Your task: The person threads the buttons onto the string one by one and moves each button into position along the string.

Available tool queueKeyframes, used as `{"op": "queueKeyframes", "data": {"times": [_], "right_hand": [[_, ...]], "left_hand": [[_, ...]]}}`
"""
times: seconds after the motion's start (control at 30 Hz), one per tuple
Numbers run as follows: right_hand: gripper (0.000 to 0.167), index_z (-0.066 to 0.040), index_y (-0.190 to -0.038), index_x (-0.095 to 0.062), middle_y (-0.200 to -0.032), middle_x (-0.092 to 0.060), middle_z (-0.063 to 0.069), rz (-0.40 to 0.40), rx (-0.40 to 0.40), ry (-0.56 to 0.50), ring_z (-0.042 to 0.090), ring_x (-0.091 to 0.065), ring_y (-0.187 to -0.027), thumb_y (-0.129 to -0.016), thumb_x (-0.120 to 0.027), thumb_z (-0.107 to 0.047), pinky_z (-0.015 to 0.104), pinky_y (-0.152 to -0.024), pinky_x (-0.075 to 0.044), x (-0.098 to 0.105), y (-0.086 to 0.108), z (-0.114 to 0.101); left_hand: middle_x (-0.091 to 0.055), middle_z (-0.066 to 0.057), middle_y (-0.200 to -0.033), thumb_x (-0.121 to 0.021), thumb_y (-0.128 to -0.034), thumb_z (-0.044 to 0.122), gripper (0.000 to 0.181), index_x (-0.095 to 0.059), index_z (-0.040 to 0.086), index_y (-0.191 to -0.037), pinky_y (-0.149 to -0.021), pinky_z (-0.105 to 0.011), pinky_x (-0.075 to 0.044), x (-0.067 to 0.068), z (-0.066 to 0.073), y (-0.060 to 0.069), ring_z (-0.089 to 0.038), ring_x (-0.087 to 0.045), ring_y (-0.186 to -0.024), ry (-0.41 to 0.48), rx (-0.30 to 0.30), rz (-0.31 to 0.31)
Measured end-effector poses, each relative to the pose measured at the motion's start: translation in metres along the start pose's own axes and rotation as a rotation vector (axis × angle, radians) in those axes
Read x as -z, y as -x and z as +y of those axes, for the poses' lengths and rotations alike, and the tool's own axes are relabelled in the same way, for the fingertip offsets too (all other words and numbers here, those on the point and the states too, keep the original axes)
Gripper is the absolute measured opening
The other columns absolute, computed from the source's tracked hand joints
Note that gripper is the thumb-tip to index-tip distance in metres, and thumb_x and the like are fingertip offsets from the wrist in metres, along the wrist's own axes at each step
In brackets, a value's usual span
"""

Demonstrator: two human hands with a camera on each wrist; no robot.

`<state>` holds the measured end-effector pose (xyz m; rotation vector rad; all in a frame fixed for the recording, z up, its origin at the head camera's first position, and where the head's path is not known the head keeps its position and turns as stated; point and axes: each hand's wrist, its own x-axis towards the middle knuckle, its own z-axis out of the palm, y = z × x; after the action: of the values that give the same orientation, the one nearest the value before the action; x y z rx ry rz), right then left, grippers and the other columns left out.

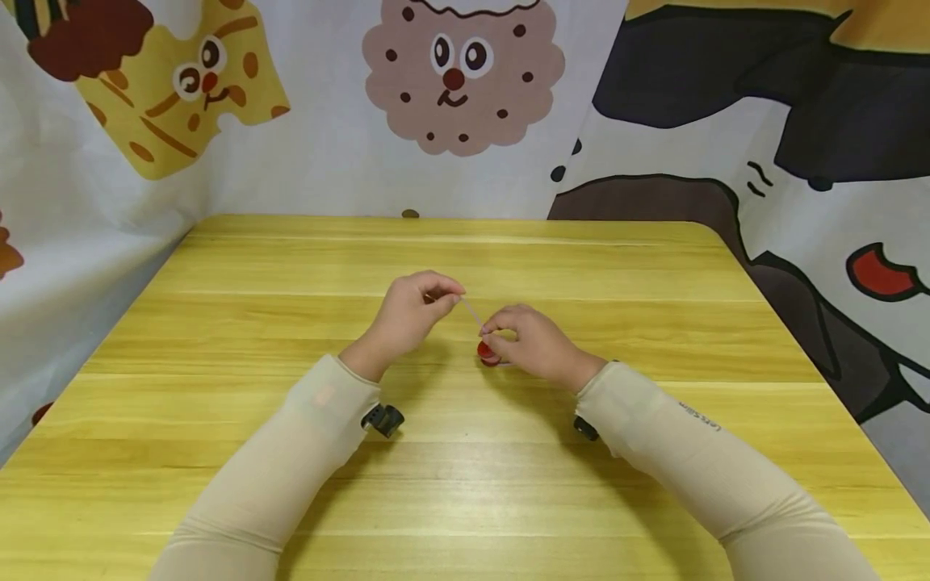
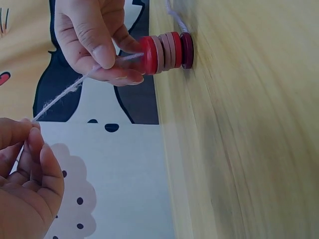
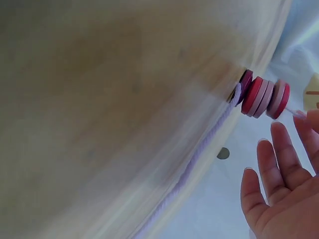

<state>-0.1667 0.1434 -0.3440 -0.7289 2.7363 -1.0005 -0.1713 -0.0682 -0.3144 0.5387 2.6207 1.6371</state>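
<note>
Several flat round discs in red, pink and dark maroon are threaded on a pale lilac string. They stand in a stack above the wooden table, the maroon disc lowest, at the tabletop. My left hand pinches the string up and to the left of the stack. Just above the top red disc, my right hand pinches the same string between thumb and forefinger. Between both hands the string runs straight. In the right wrist view, its other length trails from under the maroon disc along the tabletop.
The wood-grain table spreads around both hands. Behind it hangs a white cloth printed with cartoon biscuits and other figures. Small black cameras are strapped at both wrists, over beige sleeves.
</note>
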Motion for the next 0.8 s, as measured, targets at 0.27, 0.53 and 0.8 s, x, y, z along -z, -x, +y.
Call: {"op": "queueKeyframes", "data": {"times": [0.27, 0.53, 0.8], "right_hand": [[0.019, -0.009, -0.109, -0.070, -0.114, -0.065, 0.004, -0.045, -0.061, -0.019, 0.023, -0.056, -0.109, -0.095, -0.062, -0.020, 0.044, -0.094, -0.046, 0.007, 0.000, 0.003], [0.013, -0.005, -0.101, -0.072, -0.102, -0.070, 0.006, -0.098, -0.059, 0.042, 0.020, -0.062, -0.094, -0.092, -0.066, -0.011, 0.039, -0.084, -0.051, 0.017, 0.005, 0.016], [0.009, -0.005, -0.097, -0.072, -0.096, -0.070, 0.005, -0.152, -0.060, 0.126, 0.020, -0.062, -0.091, -0.090, -0.068, -0.008, 0.040, -0.084, -0.051, 0.024, 0.012, 0.031]], "left_hand": [[-0.067, -0.010, -0.101, -0.061, -0.0946, 0.006, 0.014, -0.070, 0.004, -0.105, -0.065, -0.028, -0.045, 0.001, 0.001, -0.001, -0.019, -0.054, -0.079, -0.004, 0.004, -0.007], [-0.068, -0.013, -0.103, -0.060, -0.0954, 0.007, 0.015, -0.070, 0.003, -0.107, -0.068, -0.031, -0.046, 0.005, 0.001, 0.000, -0.021, -0.055, -0.083, -0.022, 0.032, -0.005], [-0.067, -0.010, -0.100, -0.061, -0.0954, 0.009, 0.014, -0.070, 0.005, -0.105, -0.067, -0.030, -0.046, 0.010, 0.000, 0.002, -0.021, -0.054, -0.082, -0.036, 0.060, 0.000]]}}
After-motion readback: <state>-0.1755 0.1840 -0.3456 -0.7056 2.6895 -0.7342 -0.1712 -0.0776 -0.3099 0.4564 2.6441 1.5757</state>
